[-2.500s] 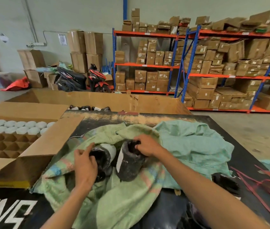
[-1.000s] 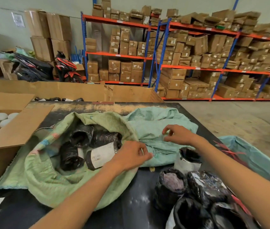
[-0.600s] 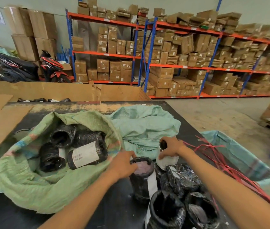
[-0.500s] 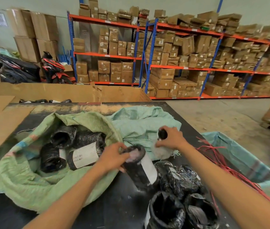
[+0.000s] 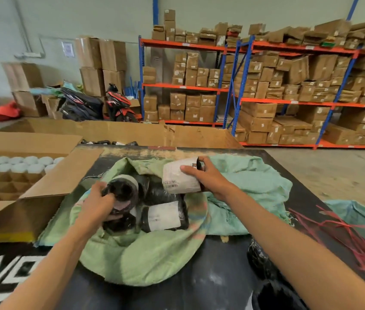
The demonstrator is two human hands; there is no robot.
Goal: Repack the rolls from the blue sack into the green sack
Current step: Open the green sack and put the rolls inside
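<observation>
The green sack (image 5: 145, 258) lies open on the black table, with several black-wrapped rolls inside; one shows a white label (image 5: 164, 217). My left hand (image 5: 97, 206) grips a black roll (image 5: 123, 191) by its end, low in the sack's mouth. My right hand (image 5: 208, 177) holds a white-labelled roll (image 5: 179, 177) on its side just above the sack's far rim. Other black rolls (image 5: 259, 260) lie at the lower right, partly hidden by my right arm. A blue sack (image 5: 355, 220) lies at the right edge.
A teal sack (image 5: 253, 182) is spread behind the green one. An open cardboard box (image 5: 43, 193) with white caps in a brown grid stands at the left. Red straps (image 5: 344, 238) lie at the right. Long cardboard walls, shelves of boxes and motorbikes stand beyond.
Both hands lifted a roll each from the pile at the right and carried them left to the green sack. My view swung back left.
</observation>
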